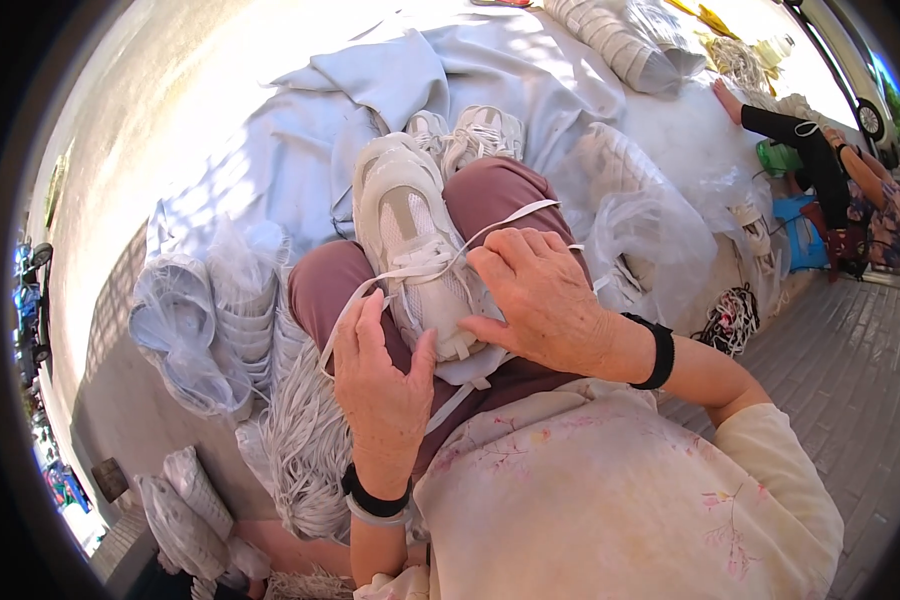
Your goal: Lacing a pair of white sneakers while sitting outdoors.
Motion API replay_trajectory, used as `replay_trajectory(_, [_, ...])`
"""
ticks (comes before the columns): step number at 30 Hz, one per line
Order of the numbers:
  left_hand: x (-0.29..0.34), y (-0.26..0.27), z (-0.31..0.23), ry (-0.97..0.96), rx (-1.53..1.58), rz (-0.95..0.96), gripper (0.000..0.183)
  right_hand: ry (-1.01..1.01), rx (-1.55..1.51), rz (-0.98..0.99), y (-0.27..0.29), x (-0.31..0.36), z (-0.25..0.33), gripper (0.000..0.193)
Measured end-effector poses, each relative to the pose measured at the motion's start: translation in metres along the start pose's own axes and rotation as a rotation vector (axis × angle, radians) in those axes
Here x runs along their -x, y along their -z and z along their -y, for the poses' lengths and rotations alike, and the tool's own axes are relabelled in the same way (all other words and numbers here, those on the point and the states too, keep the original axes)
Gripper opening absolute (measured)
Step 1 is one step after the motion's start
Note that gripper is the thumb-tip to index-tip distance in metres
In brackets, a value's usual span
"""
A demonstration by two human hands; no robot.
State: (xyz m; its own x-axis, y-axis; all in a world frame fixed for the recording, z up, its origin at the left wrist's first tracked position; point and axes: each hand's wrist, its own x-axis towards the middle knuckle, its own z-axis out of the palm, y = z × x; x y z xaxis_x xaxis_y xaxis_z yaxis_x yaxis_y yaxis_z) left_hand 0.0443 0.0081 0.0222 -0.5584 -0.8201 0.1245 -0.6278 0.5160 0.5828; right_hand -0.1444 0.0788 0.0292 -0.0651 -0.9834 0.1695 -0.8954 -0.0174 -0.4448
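A pale beige-and-white sneaker (406,215) lies lengthwise on my lap, its lace (415,262) loose over the tongue. My left hand (382,380) is left of the shoe, thumb spread away; one lace end bends at its fingertips and hangs behind the hand. On the right, my right hand (542,300) has its fingers curled in at the other lace strand, its thumb pointing at the shoe. A lace loop sticks out above those fingers. How firmly either hand pinches the lace is partly hidden. Two more light sneakers (482,138) stand just past my knees.
Stacked white shoe pieces in clear plastic bags (175,315) lie left; a bundle of white laces (305,450) is beside my thigh. More plastic-wrapped stacks (625,175) lie right, near a tangle of dark laces (727,318). A grey-blue sheet (310,140) spreads ahead. Another person (870,205) sits far right.
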Motion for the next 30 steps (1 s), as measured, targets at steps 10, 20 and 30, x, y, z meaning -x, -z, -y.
replay_trajectory(10, [-0.004,-0.015,0.003,0.043,-0.052,-0.059,0.036,0.054,-0.232,-0.115,-0.032,-0.004,-0.019,0.023])
replay_trajectory(20, [-0.002,-0.02,0.005,0.03,0.061,-0.063,0.032,0.055,-0.137,0.044,-0.021,-0.001,-0.007,0.022])
replay_trajectory(30, [0.002,-0.023,0.009,0.064,0.107,-0.075,0.038,0.241,-0.198,0.043,-0.014,-0.019,0.012,0.014])
